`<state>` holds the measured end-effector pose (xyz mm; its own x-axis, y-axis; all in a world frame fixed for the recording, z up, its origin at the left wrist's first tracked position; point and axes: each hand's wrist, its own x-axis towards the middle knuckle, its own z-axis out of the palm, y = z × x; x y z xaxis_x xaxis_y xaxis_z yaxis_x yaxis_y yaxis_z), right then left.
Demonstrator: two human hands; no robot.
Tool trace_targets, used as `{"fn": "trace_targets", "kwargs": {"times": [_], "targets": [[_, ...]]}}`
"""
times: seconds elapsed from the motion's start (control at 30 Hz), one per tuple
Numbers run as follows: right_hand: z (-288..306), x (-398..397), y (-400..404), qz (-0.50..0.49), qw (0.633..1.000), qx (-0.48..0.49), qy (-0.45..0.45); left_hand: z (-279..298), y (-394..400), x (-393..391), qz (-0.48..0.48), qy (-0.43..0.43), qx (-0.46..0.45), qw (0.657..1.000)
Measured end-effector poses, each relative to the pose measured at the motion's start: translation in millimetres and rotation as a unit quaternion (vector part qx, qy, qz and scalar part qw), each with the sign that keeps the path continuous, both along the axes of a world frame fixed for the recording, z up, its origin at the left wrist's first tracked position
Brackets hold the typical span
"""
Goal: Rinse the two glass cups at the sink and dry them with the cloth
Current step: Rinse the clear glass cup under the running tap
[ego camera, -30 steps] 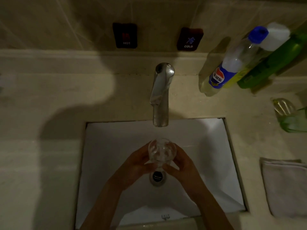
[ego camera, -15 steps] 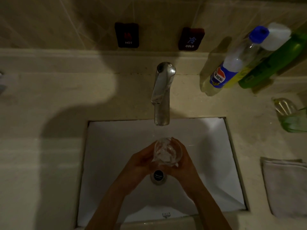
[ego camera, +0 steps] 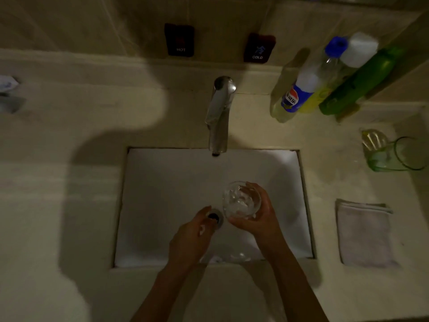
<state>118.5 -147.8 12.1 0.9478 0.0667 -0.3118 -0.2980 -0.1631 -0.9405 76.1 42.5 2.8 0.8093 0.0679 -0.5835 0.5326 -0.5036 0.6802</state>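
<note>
My right hand point(ego camera: 257, 219) grips a clear glass cup point(ego camera: 241, 199) above the white sink point(ego camera: 162, 182), right of the drain point(ego camera: 216, 218) and below the faucet point(ego camera: 219, 112). My left hand point(ego camera: 192, 238) hovers over the basin just left of the drain, fingers loosely bent, holding nothing and apart from the cup. A second, green-tinted glass cup point(ego camera: 404, 154) lies on its side on the counter at the far right. The grey cloth point(ego camera: 364, 233) lies folded on the counter right of the sink.
Several bottles point(ego camera: 325, 80) lean against the wall behind the right counter. HOT point(ego camera: 180, 40) and COLD point(ego camera: 258, 48) controls sit on the tiled wall above the faucet. A small object point(ego camera: 9, 94) lies at the far left edge.
Both hands held the cup under the faucet before. Now my left hand has let go and dropped back, and my right hand has carried the cup to the right, away from the spout.
</note>
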Motion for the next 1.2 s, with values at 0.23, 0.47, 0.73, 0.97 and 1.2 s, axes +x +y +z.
{"fn": "trace_targets", "kwargs": {"times": [0.23, 0.47, 0.73, 0.97, 1.2], "targets": [[16, -5, -33, 0.022, 0.999, -0.044, -0.011, -1, -30, -45, -0.123, -0.004, 0.301, 0.946], [19, -6, -59, 0.058, 0.995, -0.077, 0.008, -10, -40, -59, -0.142, -0.097, 0.382, 0.908], [13, -2, -75, 0.090, 0.991, -0.086, 0.053, -7, -49, -61, -0.143, -0.137, 0.399, 0.895], [2, 2, -80, 0.101, 0.983, -0.125, 0.087, -10, -48, -61, -0.156, -0.101, 0.404, 0.896], [-1, 5, -81, 0.115, 0.976, -0.154, 0.106, -9, -48, -59, -0.162, -0.077, 0.398, 0.900]]}}
